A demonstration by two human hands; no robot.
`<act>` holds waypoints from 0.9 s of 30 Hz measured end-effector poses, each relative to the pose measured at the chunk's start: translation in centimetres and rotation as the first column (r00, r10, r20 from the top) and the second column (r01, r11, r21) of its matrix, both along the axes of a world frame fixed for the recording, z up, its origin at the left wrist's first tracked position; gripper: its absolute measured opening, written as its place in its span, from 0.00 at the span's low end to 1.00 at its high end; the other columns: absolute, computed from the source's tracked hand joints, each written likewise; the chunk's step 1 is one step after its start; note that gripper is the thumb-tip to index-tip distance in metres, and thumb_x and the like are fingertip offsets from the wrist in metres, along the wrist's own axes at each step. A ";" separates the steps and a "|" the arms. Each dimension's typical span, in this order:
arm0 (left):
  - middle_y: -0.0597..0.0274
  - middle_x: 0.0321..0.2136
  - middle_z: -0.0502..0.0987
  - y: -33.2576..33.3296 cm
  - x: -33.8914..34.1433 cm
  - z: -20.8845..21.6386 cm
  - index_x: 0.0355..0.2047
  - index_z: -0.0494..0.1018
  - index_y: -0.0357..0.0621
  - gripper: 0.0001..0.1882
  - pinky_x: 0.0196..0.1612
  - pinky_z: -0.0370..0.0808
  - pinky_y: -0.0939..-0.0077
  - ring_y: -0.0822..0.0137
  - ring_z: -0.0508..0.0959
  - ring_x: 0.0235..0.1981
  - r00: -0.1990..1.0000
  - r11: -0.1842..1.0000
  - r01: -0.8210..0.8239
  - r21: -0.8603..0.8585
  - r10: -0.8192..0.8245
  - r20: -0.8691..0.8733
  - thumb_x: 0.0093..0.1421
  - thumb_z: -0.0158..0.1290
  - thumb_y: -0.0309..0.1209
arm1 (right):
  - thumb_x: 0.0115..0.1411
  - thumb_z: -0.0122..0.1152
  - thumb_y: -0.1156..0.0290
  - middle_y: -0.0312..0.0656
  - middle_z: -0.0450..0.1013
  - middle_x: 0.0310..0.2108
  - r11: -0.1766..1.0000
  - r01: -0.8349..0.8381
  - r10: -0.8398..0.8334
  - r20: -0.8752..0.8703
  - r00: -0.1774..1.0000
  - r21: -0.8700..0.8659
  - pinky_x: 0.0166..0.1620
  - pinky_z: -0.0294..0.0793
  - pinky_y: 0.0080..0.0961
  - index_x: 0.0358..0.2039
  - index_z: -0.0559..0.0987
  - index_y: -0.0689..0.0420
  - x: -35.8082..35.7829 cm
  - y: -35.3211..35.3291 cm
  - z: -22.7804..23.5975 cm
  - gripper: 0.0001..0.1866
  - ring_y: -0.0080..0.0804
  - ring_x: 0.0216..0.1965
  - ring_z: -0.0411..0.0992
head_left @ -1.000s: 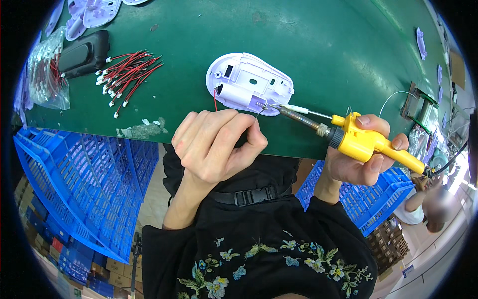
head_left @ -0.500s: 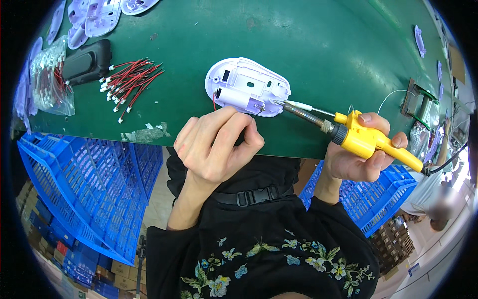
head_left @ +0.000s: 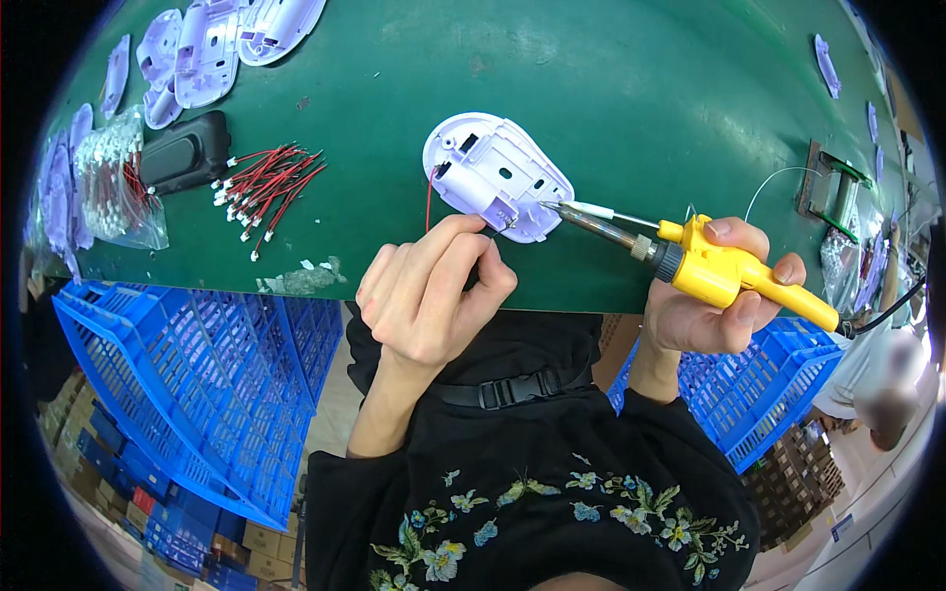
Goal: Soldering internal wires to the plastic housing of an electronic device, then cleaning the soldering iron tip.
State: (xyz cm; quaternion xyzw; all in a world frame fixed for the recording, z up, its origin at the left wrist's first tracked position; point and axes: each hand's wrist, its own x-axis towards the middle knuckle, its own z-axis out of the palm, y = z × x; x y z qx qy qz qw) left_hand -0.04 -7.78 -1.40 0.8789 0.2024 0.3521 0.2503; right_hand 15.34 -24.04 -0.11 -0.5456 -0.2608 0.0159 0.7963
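A pale lilac plastic shell [head_left: 493,167] lies inside up on the green worktable [head_left: 631,108], its rounded end toward the far left. A red wire [head_left: 429,202] comes out of its left side. My left hand [head_left: 429,295] is closed in a pinch at the shell's near edge, on a thin dark wire [head_left: 501,231] that runs to a small metal contact. In my right hand [head_left: 714,300] is a yellow soldering iron [head_left: 724,271] with a solder feed tube. Its tip points left over the shell's right end, close to that contact; whether it touches is unclear.
Red wires with white connectors [head_left: 266,192] lie left of the shell, beside a black plastic case [head_left: 187,153] and a clear bag [head_left: 118,182] of more connectors. More lilac shells [head_left: 207,54] sit far left. A solder stand [head_left: 838,197] is at right. Blue crates [head_left: 197,384] flank me.
The view has shifted a little. The shell is turned slightly clockwise, and my left fingers stay pinched at its near edge. The soldering iron stays almost where it was.
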 end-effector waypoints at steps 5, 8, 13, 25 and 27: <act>0.59 0.31 0.85 0.0 -0.1 0.2 0.28 0.78 0.37 0.12 0.20 0.64 0.81 0.74 0.67 0.14 1.000 1.000 0.007 -0.020 -0.007 0.000 0.40 0.62 0.15 | 0.65 0.56 0.60 0.64 0.77 0.40 1.000 0.003 -0.003 -0.002 1.000 0.002 0.40 0.81 0.32 0.52 0.59 0.45 0.0 0.1 0.2 0.20 0.41 0.31 0.77; 0.58 0.31 0.85 -0.2 0.0 0.1 0.29 0.77 0.36 0.13 0.20 0.65 0.81 0.74 0.67 0.14 1.000 0.999 -0.002 -0.041 0.002 -0.008 0.41 0.62 0.15 | 0.65 0.56 0.60 0.64 0.77 0.40 1.000 0.002 -0.002 -0.001 1.000 -0.010 0.41 0.81 0.32 0.52 0.59 0.45 0.0 -0.1 0.1 0.20 0.41 0.31 0.77; 0.57 0.31 0.84 -0.3 -0.1 0.1 0.29 0.77 0.35 0.13 0.21 0.67 0.81 0.75 0.68 0.14 1.000 0.998 0.009 -0.062 -0.010 -0.014 0.41 0.62 0.14 | 0.65 0.56 0.61 0.65 0.77 0.40 1.000 0.003 -0.002 0.005 1.000 -0.005 0.40 0.81 0.32 0.52 0.59 0.45 -0.1 -0.1 0.0 0.20 0.41 0.31 0.77; 0.55 0.46 0.79 1.5 0.2 4.7 0.41 0.84 0.42 0.19 0.22 0.67 0.79 0.74 0.69 0.18 0.985 0.997 0.046 -0.058 -0.055 -0.161 0.47 0.68 0.17 | 0.65 0.55 0.64 0.65 0.77 0.39 0.995 0.094 -0.088 -0.150 0.985 0.030 0.39 0.79 0.28 0.52 0.60 0.52 2.9 -0.6 4.2 0.20 0.38 0.30 0.75; 0.54 0.56 0.71 2.8 1.0 6.9 0.47 0.83 0.48 0.25 0.34 0.71 0.72 0.67 0.73 0.29 0.938 0.992 0.098 -0.082 -0.120 -0.324 0.47 0.67 0.17 | 0.67 0.57 0.57 0.59 0.77 0.38 0.998 0.002 -0.014 -0.166 0.986 -0.069 0.38 0.79 0.29 0.52 0.63 0.54 4.6 -1.5 4.7 0.21 0.32 0.28 0.74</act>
